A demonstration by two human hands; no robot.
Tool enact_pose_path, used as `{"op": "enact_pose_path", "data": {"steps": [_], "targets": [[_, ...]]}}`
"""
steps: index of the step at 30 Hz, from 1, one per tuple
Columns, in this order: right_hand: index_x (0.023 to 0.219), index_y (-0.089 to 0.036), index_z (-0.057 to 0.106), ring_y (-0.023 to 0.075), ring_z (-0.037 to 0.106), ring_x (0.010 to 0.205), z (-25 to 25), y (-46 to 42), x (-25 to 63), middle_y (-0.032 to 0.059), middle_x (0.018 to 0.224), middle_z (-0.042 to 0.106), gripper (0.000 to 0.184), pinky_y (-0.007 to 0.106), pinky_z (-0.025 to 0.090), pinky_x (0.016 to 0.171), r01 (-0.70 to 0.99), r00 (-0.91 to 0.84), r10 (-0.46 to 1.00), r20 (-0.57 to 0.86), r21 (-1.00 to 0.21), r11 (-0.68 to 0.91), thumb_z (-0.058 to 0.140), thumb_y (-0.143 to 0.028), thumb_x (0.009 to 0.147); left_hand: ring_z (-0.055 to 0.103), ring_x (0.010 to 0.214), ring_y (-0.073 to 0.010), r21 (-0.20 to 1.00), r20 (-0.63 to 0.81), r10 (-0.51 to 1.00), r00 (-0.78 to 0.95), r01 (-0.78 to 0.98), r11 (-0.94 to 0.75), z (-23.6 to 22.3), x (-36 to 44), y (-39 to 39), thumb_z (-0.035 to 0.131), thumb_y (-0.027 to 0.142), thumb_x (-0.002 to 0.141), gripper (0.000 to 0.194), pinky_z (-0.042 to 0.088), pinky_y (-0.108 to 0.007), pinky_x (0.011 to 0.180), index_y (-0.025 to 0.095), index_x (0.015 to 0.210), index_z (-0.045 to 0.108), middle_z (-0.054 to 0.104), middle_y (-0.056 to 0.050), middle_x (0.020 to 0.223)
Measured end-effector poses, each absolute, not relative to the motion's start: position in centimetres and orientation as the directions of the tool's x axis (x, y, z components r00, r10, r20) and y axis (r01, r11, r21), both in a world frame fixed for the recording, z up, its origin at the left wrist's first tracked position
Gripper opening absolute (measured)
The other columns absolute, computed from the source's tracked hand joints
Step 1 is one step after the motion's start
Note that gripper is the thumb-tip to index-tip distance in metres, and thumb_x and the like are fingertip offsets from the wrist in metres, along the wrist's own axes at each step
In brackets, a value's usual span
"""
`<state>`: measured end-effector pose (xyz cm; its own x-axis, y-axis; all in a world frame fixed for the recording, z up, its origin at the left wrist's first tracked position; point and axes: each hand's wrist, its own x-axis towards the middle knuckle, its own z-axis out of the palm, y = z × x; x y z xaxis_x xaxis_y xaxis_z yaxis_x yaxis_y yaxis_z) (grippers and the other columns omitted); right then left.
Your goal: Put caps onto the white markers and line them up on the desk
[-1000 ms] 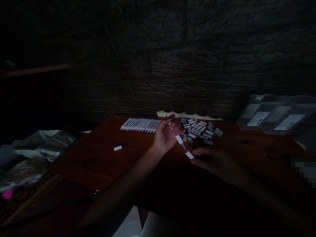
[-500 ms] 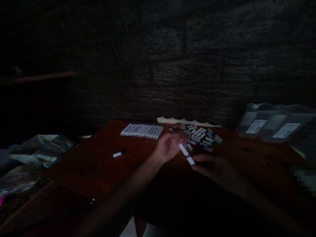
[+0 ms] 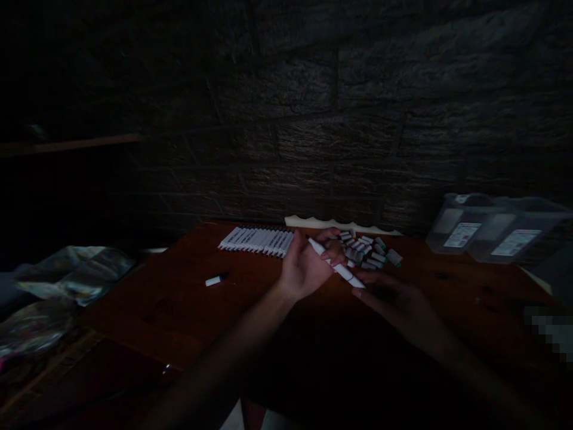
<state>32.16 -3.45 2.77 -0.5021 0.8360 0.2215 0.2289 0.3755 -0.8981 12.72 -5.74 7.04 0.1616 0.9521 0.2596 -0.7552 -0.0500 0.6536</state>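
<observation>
A white marker point(image 3: 342, 272) slants between my two hands over the front part of the wooden table. Fingers of my left hand point(image 3: 304, 272) curl round its barrel, with the dark tip end pointing up and left. My right hand point(image 3: 400, 298) pinches the capped lower end between thumb and fingers. Only a thin dark line shows where cap and barrel meet. Just behind the hands lies a loose pile of white caps point(image 3: 367, 246) with coloured ends. Left of them, white markers point(image 3: 256, 240) lie side by side in a row, partly covered by my left hand.
A single white cap with a dark end point(image 3: 213, 280) lies alone on the table point(image 3: 179, 298). Clear plastic cases point(image 3: 505, 233) stand at the back right. A pale wavy-edged strip point(image 3: 313, 223) runs along the dark brick wall. Crumpled plastic bags point(image 3: 76, 272) are at the left.
The wide dark band between cap and barrel has narrowed to a thin line. The marker's lower end has shifted right and slightly up, and my right hand has moved right with it.
</observation>
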Motion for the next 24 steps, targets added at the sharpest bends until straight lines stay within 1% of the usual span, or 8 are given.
{"op": "enact_pose_path", "data": {"steps": [4,7,9,13,16,18,21,24], "targets": [[0.107,-0.026,0.069,0.0211,0.069,0.091,3.5,-4.3,32.2,0.0021,0.099,0.074,0.035,0.031,0.056,0.079,0.254,-0.514,0.815,0.266,-0.861,0.441,0.067,-0.048,0.081,0.037,0.060,-0.0150,0.577,0.184,0.968,0.173,-0.816,0.036,7.6,13.0,-6.2,0.026,0.089,0.073,0.091,0.042,-0.036,0.074,0.011,0.098,0.068,0.030,0.003,0.061],[0.107,-0.027,0.069,0.0181,0.070,0.079,3.1,-4.6,32.1,-0.0005,0.088,0.074,0.034,0.026,0.056,0.068,0.302,-0.544,0.786,0.295,-0.805,0.511,0.066,-0.049,0.081,0.036,0.059,-0.0152,0.558,0.147,0.968,0.201,-0.825,0.087,7.6,13.5,-6.5,0.022,0.093,0.067,0.100,0.042,-0.038,0.075,0.011,0.099,0.068,0.030,0.003,0.059],[0.109,-0.027,0.069,0.0174,0.070,0.076,2.7,-4.7,32.1,-0.0008,0.085,0.073,0.035,0.025,0.055,0.065,0.326,-0.556,0.774,0.303,-0.776,0.539,0.065,-0.050,0.082,0.039,0.060,-0.0160,0.569,0.145,0.966,0.215,-0.817,0.096,7.3,13.7,-6.5,0.021,0.094,0.066,0.101,0.042,-0.039,0.077,0.011,0.100,0.068,0.033,0.003,0.059],[0.110,-0.026,0.067,0.0170,0.070,0.078,2.5,-4.4,32.0,-0.0003,0.089,0.074,0.034,0.026,0.054,0.069,0.362,-0.565,0.771,0.293,-0.752,0.551,0.060,-0.049,0.086,0.053,0.073,-0.0217,0.646,0.213,0.950,0.227,-0.763,0.038,6.7,13.9,-6.3,0.026,0.092,0.069,0.098,0.041,-0.042,0.086,0.010,0.108,0.066,0.050,-0.004,0.068],[0.109,-0.026,0.067,0.0165,0.069,0.080,2.8,-4.0,32.0,-0.0002,0.092,0.074,0.030,0.026,0.053,0.073,0.353,-0.565,0.769,0.298,-0.755,0.552,0.053,-0.046,0.091,0.058,0.098,-0.0295,0.728,0.219,0.960,0.174,-0.685,-0.042,6.5,13.9,-5.8,0.027,0.087,0.075,0.094,0.038,-0.043,0.094,0.011,0.116,0.063,0.065,-0.013,0.092],[0.110,-0.026,0.065,0.0167,0.069,0.080,3.0,-3.5,32.1,0.0000,0.091,0.074,0.030,0.027,0.053,0.074,0.355,-0.550,0.780,0.297,-0.763,0.541,0.051,-0.046,0.092,0.057,0.109,-0.0300,0.754,0.199,0.975,0.098,-0.651,-0.088,6.4,13.6,-5.3,0.028,0.083,0.079,0.087,0.038,-0.041,0.097,0.013,0.117,0.063,0.067,-0.015,0.104],[0.109,-0.026,0.064,0.0182,0.069,0.082,3.0,-2.8,32.4,0.0014,0.094,0.073,0.030,0.029,0.053,0.076,0.356,-0.537,0.791,0.294,-0.771,0.528,0.050,-0.047,0.092,0.059,0.108,-0.0250,0.765,0.141,0.988,-0.067,-0.625,-0.152,6.1,12.6,-4.2,0.029,0.079,0.084,0.079,0.041,-0.035,0.094,0.014,0.109,0.066,0.069,-0.013,0.105],[0.107,-0.025,0.061,0.0194,0.070,0.079,2.7,-2.1,32.7,0.0034,0.096,0.073,0.030,0.031,0.053,0.073,0.344,-0.536,0.793,0.289,-0.784,0.518,0.048,-0.048,0.093,0.064,0.090,-0.0194,0.823,0.074,0.967,-0.243,-0.533,-0.197,5.5,11.4,-3.2,0.042,0.072,0.085,0.065,0.045,-0.030,0.085,0.014,0.098,0.068,0.070,-0.009,0.086]]}}
